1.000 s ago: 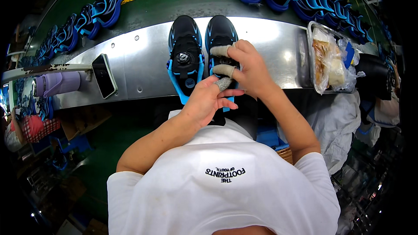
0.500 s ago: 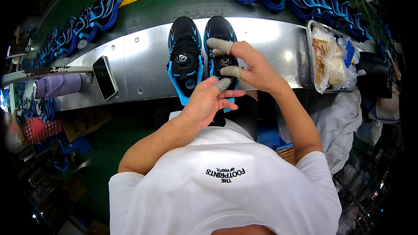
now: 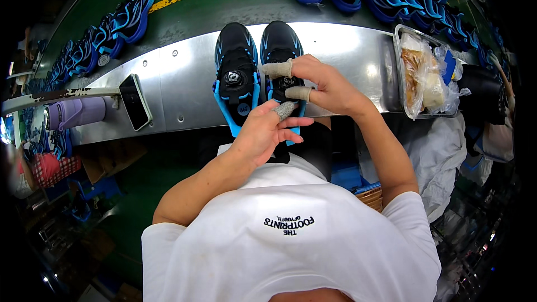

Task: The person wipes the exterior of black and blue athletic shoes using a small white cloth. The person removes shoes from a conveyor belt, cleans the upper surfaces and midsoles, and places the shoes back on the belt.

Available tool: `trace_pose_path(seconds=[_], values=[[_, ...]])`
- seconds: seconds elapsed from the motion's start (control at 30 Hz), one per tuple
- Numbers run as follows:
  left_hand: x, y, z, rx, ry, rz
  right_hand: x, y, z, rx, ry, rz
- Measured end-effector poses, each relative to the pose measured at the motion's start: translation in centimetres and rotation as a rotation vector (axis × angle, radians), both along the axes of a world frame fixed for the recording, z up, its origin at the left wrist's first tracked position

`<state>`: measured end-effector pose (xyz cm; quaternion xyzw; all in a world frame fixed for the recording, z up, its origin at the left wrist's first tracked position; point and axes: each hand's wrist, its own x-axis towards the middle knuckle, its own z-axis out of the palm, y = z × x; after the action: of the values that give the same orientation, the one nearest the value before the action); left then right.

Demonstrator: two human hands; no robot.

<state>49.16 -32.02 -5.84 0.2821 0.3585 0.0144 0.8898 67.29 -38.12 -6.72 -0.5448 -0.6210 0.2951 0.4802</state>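
Observation:
Two black sneakers with bright blue trim stand side by side on the metal bench, toes away from me: the left sneaker and the right sneaker. A round dial sits on the left one's tongue. My right hand, with beige finger covers, has its index finger and thumb around the right sneaker's dial, which shows partly between them. At that sneaker's heel collar is my left hand, a grey cover on one finger. Its thumb and covered finger meet at the collar; its other fingers stretch out to the right.
A phone leans by a metal bar and a lilac bottle at left. On the right lies a metal tray holding bagged food. Rows of similar shoes line the green surface beyond the bench.
My right index finger has swung slightly toward me and now lies straighter across the right sneaker. The left hand has barely moved.

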Motion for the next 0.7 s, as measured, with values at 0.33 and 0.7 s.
trace_pose_path(seconds=[0.33,0.7], values=[[-0.4,0.6,2.7,0.103,0.039,-0.128,1.0,-1.7,-2.6,-0.145,0.357,-0.209],[6.1,6.0,3.5,1.775,0.399,-1.1,-2.8,-1.4,-4.4,-0.066,-0.104,-0.372]])
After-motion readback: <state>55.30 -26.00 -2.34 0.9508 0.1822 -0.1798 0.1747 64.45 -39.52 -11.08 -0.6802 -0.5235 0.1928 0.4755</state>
